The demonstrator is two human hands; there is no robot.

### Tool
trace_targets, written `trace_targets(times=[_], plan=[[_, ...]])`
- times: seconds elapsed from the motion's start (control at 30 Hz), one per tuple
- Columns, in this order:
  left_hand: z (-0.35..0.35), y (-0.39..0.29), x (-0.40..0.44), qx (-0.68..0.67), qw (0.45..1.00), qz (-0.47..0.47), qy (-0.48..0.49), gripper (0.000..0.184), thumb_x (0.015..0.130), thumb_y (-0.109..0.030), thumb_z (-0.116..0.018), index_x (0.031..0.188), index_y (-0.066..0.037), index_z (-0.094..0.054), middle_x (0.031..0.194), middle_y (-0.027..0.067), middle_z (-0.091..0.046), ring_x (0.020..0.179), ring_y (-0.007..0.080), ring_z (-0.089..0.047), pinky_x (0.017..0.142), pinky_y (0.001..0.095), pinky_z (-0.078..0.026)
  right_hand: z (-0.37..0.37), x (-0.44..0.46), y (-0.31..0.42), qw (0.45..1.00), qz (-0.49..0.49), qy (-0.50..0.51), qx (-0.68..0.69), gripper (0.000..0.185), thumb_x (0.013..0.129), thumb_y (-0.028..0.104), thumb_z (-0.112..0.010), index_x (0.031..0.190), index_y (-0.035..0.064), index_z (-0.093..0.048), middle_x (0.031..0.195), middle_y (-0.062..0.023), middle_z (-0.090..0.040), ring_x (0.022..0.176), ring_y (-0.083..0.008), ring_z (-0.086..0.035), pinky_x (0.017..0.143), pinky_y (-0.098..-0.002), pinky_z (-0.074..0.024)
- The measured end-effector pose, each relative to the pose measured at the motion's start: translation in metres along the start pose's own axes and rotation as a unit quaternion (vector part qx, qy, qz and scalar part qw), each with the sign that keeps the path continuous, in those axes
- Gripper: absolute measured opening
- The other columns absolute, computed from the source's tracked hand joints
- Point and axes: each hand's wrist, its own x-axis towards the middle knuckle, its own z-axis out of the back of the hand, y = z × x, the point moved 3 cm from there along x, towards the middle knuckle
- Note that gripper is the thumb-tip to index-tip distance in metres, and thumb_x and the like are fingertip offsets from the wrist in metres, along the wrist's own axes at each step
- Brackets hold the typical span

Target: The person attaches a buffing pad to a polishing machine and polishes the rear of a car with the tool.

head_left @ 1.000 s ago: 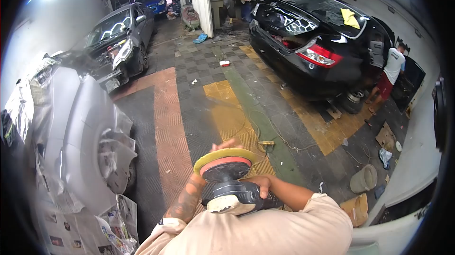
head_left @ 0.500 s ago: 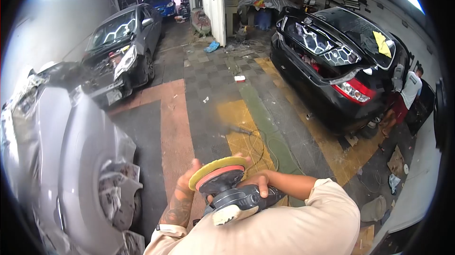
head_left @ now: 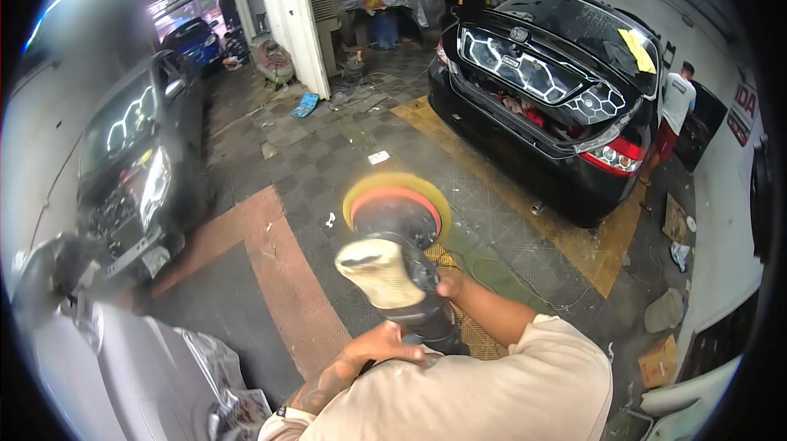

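Two cars fill most of my feed: a black car (head_left: 525, 146) with its boot open, and a grey car (head_left: 135, 166) over on the left, both well apart from the polisher. Next size down, I've got that polisher (head_left: 402, 269) up just in front of the beige shirt (head_left: 467, 392), tilted, its pad (head_left: 398, 197) turned away from the shirt and touching nothing I can see. Good way to carry it imo, since a spinning pad and a loose shirt don't mix. Right hand (head_left: 451, 282) is curled round the polisher's body, most fingers hidden. Left hand (head_left: 388, 343) is low by its back end, fingers partly stretched; can't tell if it's touching. I'd want both hands solid, looks front-heavy to me.
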Motion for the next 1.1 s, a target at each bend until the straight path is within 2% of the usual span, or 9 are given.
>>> trace_targets(times=[0.03,0.23,0.3,0.43,0.53,0.6,0.7,0.87,1.1], plan=[[0.035,0.005,0.011,-0.006,0.994,0.102,-0.031,0.068,0.086,-0.028,-0.083,0.137,0.004,-0.052,0.129,0.0101,-0.059,0.114,0.021,-0.056,0.1,0.0377,-0.046,-0.001,0.024,0.024,0.998,0.01,-0.004,-0.063,0.1,0.073,0.037,-0.083,0.151,-0.003,-0.035,0.14,-0.0158,-0.055,0.125,-0.0239,-0.055,0.109,-0.0362,-0.0424],[0.185,-0.032,0.031,0.105,0.971,-0.072,-0.203,0.081,0.079,-0.029,-0.088,0.142,-0.001,-0.045,0.137,0.0138,-0.053,0.125,0.0267,-0.053,0.108,0.0407,-0.044,0.046,0.167,0.099,0.822,0.076,-0.026,-0.564,0.104,0.082,0.06,-0.076,0.152,-0.0043,-0.034,0.148,-0.0233,-0.046,0.137,-0.034,-0.047,0.113,-0.0442,-0.0398],[0.232,-0.063,0.038,0.141,0.966,-0.082,-0.2,0.084,0.077,-0.028,-0.089,0.143,-0.001,-0.044,0.134,0.014,-0.055,0.125,0.0259,-0.054,0.107,0.0405,-0.045,0.072,0.202,0.113,0.843,0.022,-0.029,-0.537,0.11,0.079,0.066,-0.075,0.156,0.001,-0.03,0.147,-0.0216,-0.048,0.135,-0.0364,-0.049,0.113,-0.0443,-0.0398],[0.333,-0.079,0.048,0.081,0.916,-0.168,-0.355,0.09,0.071,-0.04,-0.092,0.137,0.0,-0.046,0.125,0.0161,-0.062,0.114,0.0258,-0.061,0.098,0.0405,-0.053,0.15,0.233,0.095,0.874,0.017,-0.084,-0.478,0.11,0.074,0.057,-0.085,0.155,0.0041,-0.032,0.147,-0.0228,-0.05,0.133,-0.0348,-0.053,0.109,-0.0447,-0.0454],[0.394,-0.117,0.087,-0.017,0.913,-0.221,-0.342,0.089,0.07,-0.043,-0.092,0.134,-0.001,-0.047,0.121,0.0182,-0.063,0.111,0.0293,-0.064,0.094,0.0428,-0.056,0.16,0.262,0.122,0.824,-0.068,-0.198,-0.526,0.099,0.072,0.047,-0.089,0.148,0.0031,-0.043,0.137,-0.0231,-0.058,0.123,-0.0356,-0.062,0.101,-0.0446,-0.051],[0.438,-0.132,0.107,-0.005,0.887,-0.246,-0.39,0.089,0.07,-0.044,-0.092,0.133,0.0,-0.047,0.12,0.0201,-0.064,0.113,0.0321,-0.064,0.096,0.0453,-0.057,0.183,0.291,0.138,0.734,0.067,-0.304,-0.604,0.085,0.072,0.032,-0.09,0.138,-0.0015,-0.048,0.123,-0.0206,-0.066,0.112,-0.0326,-0.068,0.092,-0.0427,-0.0546],[0.498,-0.149,0.151,0.011,0.89,-0.284,-0.356,0.09,0.07,-0.047,-0.091,0.133,0.0,-0.047,0.122,0.021,-0.063,0.114,0.0323,-0.064,0.096,0.0451,-0.057,0.24,0.337,0.157,0.721,0.099,-0.339,-0.596,0.076,0.072,0.022,-0.087,0.134,-0.0011,-0.051,0.119,-0.0202,-0.067,0.107,-0.0311,-0.069,0.089,-0.0383,-0.0561],[0.631,-0.139,0.222,-0.118,0.957,-0.259,-0.064,0.1,0.064,-0.011,-0.094,0.147,-0.001,-0.039,0.134,0.0205,-0.06,0.131,0.0329,-0.055,0.11,0.048,-0.046,0.335,0.399,0.178,0.78,0.09,-0.282,-0.552,0.068,0.072,0.016,-0.083,0.131,0.0,-0.054,0.115,-0.0202,-0.068,0.105,-0.0332,-0.07,0.09,-0.043,-0.0553],[0.748,-0.148,0.351,-0.053,0.975,-0.207,0.056,0.085,0.072,-0.013,-0.086,0.144,-0.003,-0.042,0.13,0.0152,-0.06,0.126,0.0272,-0.056,0.108,0.0425,-0.046,0.433,0.449,0.224,0.645,0.116,-0.518,-0.55,0.059,0.071,0.019,-0.088,0.121,-0.0002,-0.061,0.106,-0.0191,-0.073,0.099,-0.0332,-0.074,0.085,-0.0398,-0.0579]])
